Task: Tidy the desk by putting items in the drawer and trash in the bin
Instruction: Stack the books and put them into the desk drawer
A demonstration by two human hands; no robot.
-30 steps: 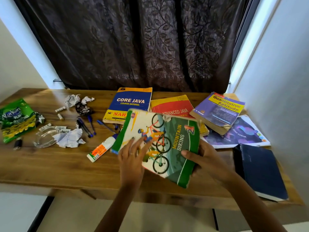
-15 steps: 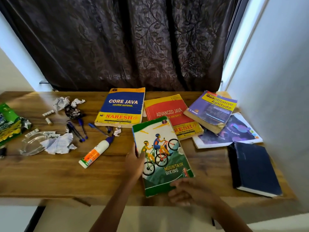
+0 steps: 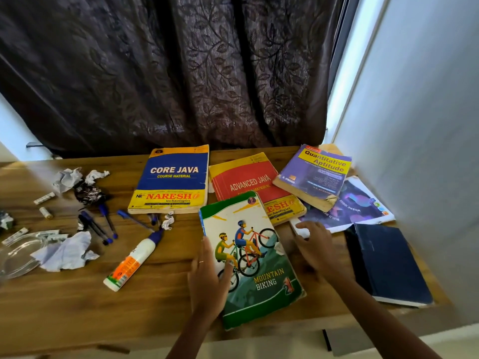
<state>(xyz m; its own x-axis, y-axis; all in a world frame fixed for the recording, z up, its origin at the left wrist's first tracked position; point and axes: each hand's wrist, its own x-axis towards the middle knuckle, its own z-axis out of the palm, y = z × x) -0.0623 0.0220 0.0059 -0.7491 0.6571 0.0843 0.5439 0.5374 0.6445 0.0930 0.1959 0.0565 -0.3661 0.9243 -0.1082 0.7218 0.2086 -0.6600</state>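
Observation:
The Mountain Biking book [image 3: 259, 257] lies flat near the front edge of the wooden desk [image 3: 64, 301]. My left hand [image 3: 207, 278] grips its left edge, thumb on the cover. My right hand [image 3: 315, 247] is off the book, fingers apart, with its fingertips at the white corner of a purple magazine [image 3: 357, 206]. Crumpled papers [image 3: 64, 252] [image 3: 67, 177], a black wrapper [image 3: 88, 194] and a small paper ball [image 3: 168, 221] lie on the left. Several blue pens [image 3: 98, 224] and a glue bottle [image 3: 132, 260] lie between them and the books. Neither drawer nor bin is in view.
At the back lie the Core Java book [image 3: 173, 177], the Advanced Java book [image 3: 246, 180] and the Quantitative Aptitude book [image 3: 316, 172]. A dark blue notebook [image 3: 388, 260] sits at the right by the wall. A clear plastic dish [image 3: 18, 255] is far left.
The Mountain Biking book was held up in both hands, then laid flat on the desk. My right hand let go of it and moved right to the magazine's corner.

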